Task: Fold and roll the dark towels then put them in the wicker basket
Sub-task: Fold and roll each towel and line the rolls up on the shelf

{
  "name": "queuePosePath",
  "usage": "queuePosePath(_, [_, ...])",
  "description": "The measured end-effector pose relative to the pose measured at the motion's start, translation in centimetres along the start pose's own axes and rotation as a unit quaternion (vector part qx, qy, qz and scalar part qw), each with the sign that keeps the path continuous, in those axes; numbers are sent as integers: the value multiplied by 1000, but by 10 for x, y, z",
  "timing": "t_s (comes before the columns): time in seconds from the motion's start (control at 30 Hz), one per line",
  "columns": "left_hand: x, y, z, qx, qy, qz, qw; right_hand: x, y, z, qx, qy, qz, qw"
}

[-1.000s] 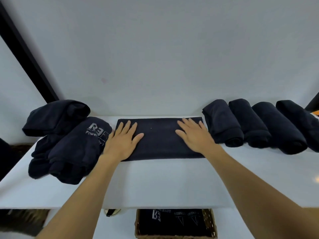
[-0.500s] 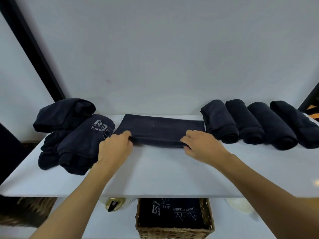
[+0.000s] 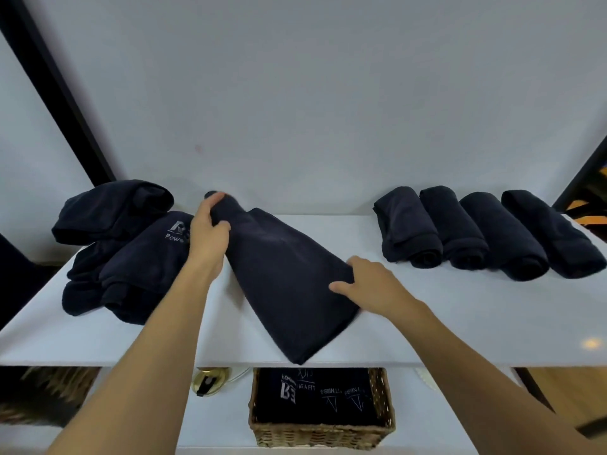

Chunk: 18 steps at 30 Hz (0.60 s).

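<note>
Towel (image 3: pixel 285 284) in work lies folded and slanted midway along the desk (image 3: pixel 460 326), not yet rolled: left hand (image 3: pixel 208 238) grips its bunched far end at 11 o'clock, right hand (image 3: pixel 371 284) pinches its side at 3, fingers (image 3: pixel 359 262) curled on cloth. Four rolls (image 3: pixel 466 238) lie at 2 o'clock, unbasketed; a loose pile (image 3: pixel 131 257) at 9 looks still undone. Basket (image 3: pixel 322 435), at 6 below, already holds some.

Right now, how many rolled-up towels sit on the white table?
4, in a row at the table's right end: leftmost roll, second roll, third roll, rightmost roll. The wicker basket below holds more towels, count unclear.
</note>
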State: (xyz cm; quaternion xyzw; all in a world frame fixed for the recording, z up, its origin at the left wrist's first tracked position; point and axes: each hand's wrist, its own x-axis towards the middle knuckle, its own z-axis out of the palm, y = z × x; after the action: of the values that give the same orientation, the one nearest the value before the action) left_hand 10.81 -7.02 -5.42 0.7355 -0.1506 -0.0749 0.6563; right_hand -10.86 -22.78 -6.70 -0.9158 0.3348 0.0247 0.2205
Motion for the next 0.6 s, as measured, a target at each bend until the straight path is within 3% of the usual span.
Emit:
queuePosePath(0.07, [20, -1, 1, -14, -12, -28, 999, -10, -7, 3, 73, -43, 0, 996])
queuePosePath(0.17, [33, -7, -1, 153, -12, -20, 988, -26, -13, 6, 197, -103, 2, 975])
queuePosePath(0.23, [16, -6, 1, 258, -45, 33, 965, -30, -14, 6, 207, -87, 10, 974])
queuePosePath(0.37, [-52, -27, 1, 361, -170, 190, 897, -32, -9, 8, 261, -49, 34, 963])
queuePosePath(0.47, [-100, -48, -16, 367, -198, 284, 864, -37, -8, 8, 292, -51, 33, 954])
queuePosePath(0.6, [-144, -54, -46, 378, -235, 328, 833, -50, -6, 11, 367, -48, 23, 929])
